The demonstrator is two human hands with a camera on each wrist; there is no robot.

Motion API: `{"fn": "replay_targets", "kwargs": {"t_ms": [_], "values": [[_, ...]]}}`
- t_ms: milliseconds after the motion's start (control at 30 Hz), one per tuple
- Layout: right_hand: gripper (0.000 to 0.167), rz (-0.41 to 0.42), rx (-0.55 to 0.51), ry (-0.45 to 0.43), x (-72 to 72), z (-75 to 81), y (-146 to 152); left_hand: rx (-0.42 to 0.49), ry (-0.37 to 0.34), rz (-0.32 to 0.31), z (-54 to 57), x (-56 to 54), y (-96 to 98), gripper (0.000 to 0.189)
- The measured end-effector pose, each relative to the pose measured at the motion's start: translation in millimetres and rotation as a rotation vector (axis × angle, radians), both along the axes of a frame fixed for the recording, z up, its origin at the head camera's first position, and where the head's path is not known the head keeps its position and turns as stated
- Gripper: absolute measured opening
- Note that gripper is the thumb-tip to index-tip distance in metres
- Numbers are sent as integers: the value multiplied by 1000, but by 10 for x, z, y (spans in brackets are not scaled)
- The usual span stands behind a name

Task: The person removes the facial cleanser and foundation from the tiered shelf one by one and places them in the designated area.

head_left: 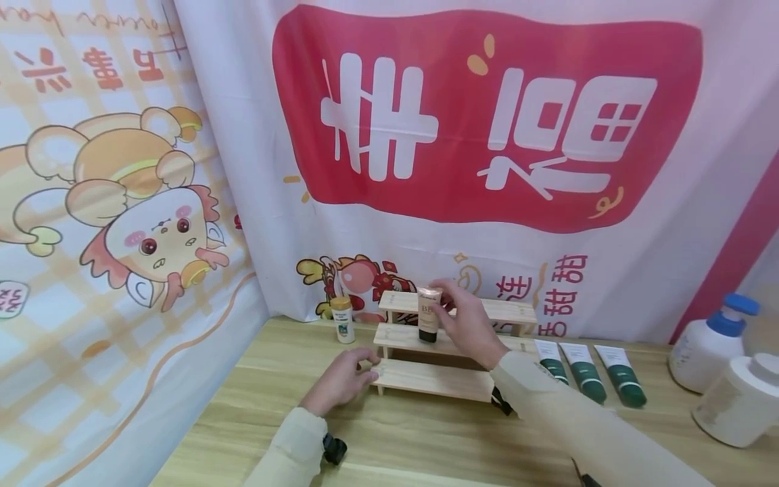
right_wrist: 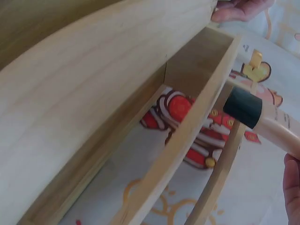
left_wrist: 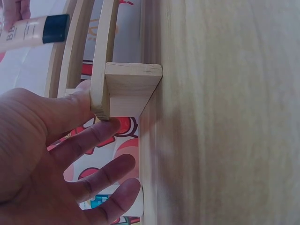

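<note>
My right hand (head_left: 471, 321) pinches a beige BB cream tube (head_left: 429, 311) near its top end. The tube is upright, dark cap (left_wrist: 56, 28) downward, at the middle tier of a three-tier wooden display shelf (head_left: 432, 379). Whether the cap touches the board cannot be told. In the right wrist view the tube (right_wrist: 276, 124) shows beside the tier boards. At the shelf's left end, my left hand (head_left: 343, 382) grips the lowest board between thumb and index finger (left_wrist: 89, 140). Its other fingers are spread apart.
A white bottle with a yellow cap (head_left: 343, 320) stands left of the shelf. Three green-and-white tubes (head_left: 584, 372) lie to its right. Farther right are a blue-topped pump bottle (head_left: 709, 352) and a white jar (head_left: 733, 406). Printed curtains hang behind the wooden table (head_left: 255, 419).
</note>
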State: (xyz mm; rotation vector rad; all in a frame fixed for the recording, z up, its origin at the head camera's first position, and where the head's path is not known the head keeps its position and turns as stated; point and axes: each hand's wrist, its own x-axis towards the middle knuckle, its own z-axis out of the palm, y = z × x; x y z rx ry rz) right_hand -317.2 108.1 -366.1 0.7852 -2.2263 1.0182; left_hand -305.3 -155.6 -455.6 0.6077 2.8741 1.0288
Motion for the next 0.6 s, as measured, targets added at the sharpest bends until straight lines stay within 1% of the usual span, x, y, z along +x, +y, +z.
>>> {"fn": "replay_targets", "kwargs": {"t_ms": [133, 333, 467, 600], "values": [[33, -14, -19, 17, 13, 35, 150, 4, -8, 4, 0, 11, -3, 17], [36, -81, -48, 43, 63, 63, 439, 3, -17, 14, -9, 31, -22, 19], [36, -118, -50, 36, 98, 90, 659, -1, -14, 24, -9, 28, -29, 19], [36, -185, -25, 19, 113, 104, 916, 1, -19, 21, -1, 22, -15, 19]]}}
